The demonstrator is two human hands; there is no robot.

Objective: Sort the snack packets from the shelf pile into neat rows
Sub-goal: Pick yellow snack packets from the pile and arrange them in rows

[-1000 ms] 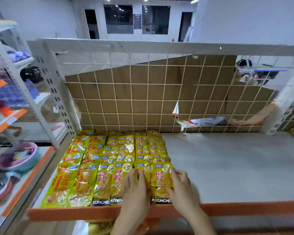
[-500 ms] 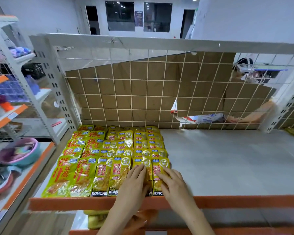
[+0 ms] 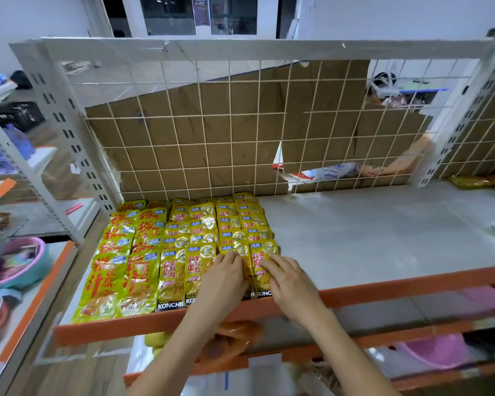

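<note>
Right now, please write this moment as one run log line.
left hand: flat on front packets | right hand: same | shelf: rows at left

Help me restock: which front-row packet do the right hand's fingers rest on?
The rightmost front-row packet, last in its row beside bare shelf; the right hand lies on it.

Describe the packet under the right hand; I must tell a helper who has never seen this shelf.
On the grey shelf with the orange front lip, yellow snack packets fill the left end in rows. Take the front packet of the rightmost row, under the right hand. It alone borders bare shelf on its right.
</note>
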